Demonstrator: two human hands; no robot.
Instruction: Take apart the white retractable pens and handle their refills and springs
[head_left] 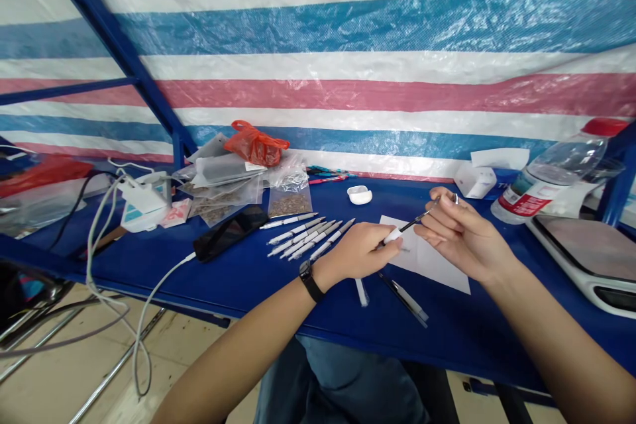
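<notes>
One pen (411,222) between the fingers (444,217)

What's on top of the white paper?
A small dark smudge or bit shows, too blurry to name. The left hand and right hand cover parts of the paper; I can't see what's there.

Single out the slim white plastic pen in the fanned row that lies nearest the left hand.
The rightmost slim white pen, closest to the left hand; the row's other white pens lie farther left.
</notes>
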